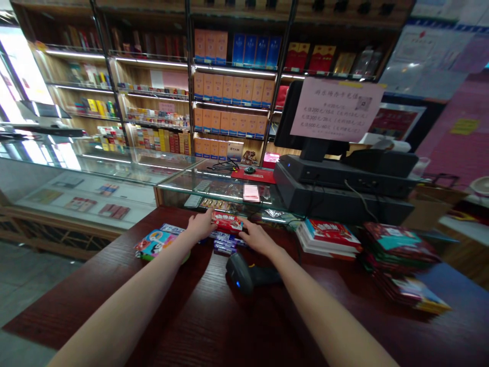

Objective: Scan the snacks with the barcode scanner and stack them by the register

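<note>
Both my hands reach out over the dark wooden counter (183,316) to a red snack packet (226,222) with white lettering. My left hand (200,226) closes on its left end, and my right hand (258,237) grips the right end. Just below the packet lie several small purple packs (225,245), partly covered by it. A black barcode scanner (241,272) with a blue light rests in front of them, near my right forearm. To the left, a colourful cartoon packet (155,243) lies partly behind my left forearm.
Red and white boxes (328,235) and stacked snack packets (399,247) stand on the right. Behind them is a cash-register terminal (344,176) with a pink notice (338,109). A glass display case (183,178) borders the counter's far side; shelves (233,109) hold boxed goods.
</note>
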`<state>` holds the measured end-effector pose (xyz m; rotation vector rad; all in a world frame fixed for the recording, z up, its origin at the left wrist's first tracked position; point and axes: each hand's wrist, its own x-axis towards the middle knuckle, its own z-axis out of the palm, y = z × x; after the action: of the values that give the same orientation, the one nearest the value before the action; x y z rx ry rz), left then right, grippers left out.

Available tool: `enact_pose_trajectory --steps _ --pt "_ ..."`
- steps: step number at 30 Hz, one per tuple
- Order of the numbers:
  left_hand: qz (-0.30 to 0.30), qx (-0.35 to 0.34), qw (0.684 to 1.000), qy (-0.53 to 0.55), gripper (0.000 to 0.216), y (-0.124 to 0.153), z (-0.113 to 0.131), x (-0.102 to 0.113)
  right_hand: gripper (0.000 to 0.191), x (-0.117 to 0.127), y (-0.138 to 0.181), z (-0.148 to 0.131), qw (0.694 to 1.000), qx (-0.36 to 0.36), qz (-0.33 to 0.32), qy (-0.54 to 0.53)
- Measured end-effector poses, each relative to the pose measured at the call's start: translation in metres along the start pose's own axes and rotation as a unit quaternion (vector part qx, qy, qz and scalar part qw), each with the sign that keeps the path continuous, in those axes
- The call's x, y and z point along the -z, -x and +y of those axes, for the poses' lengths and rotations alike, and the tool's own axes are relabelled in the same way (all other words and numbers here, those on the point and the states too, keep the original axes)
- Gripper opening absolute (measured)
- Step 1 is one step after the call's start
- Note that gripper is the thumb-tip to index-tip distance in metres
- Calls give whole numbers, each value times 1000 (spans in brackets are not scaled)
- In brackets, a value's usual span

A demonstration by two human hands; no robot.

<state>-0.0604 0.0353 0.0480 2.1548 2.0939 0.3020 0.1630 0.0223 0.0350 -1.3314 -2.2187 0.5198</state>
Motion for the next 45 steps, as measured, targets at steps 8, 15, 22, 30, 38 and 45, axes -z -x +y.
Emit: enact_pose_trajectory --steps 8,15,22,30,38,45 --pt "28 -18 999 30 59 15 20 3 59 14 25 9 996 11 73 -54" --pt "72 -74 988 115 57 27 38 -14 55 32 51 25 991 -4 114 -70" --pt "129 -162 948 242 53 30 47 -28 56 43 77 38 983 -10 161 -84" --pt "148 -207 917 306 47 38 48 -36 53 37 91 53 971 18 216 -100" --pt "198 -219 920 259 43 43 46 -41 48 30 100 66 953 40 280 -111" --pt "226 -244 921 202 37 49 47 -41 40 32 106 67 942 49 316 -98"
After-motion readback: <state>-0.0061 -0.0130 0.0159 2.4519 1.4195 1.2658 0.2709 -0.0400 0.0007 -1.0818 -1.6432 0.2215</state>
